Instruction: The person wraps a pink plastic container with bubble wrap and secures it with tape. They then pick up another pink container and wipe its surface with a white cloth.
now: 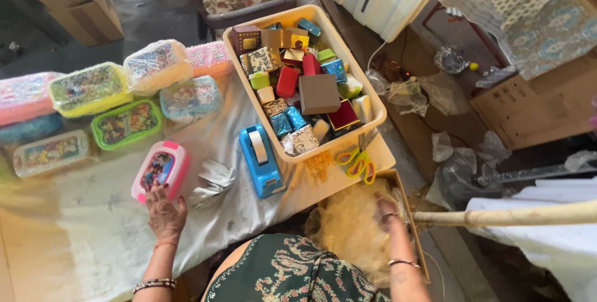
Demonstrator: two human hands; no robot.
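**Gift-packing counter: hands, boxes and filler**

Left hand point(165, 212): lies flat on the white-covered counter point(81, 240), fingers spread and released, fingertips touching the near end of a pink lunch box point(160, 169) with a picture lid. Bangles on the wrist.

Right hand point(388, 210): sunk into a heap of pale shredded filler point(354, 227) inside a cardboard box point(407, 205) beside the counter's right edge; fingers partly buried, so whether it grips the shreds cannot be told.

Items near the left hand: a crumpled piece of clear wrap point(213, 182) just right of the pink lunch box; a blue tape dispenser point(262, 160) beyond that.

Cream plastic tub point(236, 65): stands at the counter's far right, packed with small gift boxes in red, blue, green, gold and brown; a square brown box point(318, 93) lies on top.

Scissors point(359, 162), yellow and orange handles: on the counter, just beside the tub's near corner.

Far left: a row of wrapped lunch boxes point(127, 123), green, yellow, pink and blue, well apart from the right hand.
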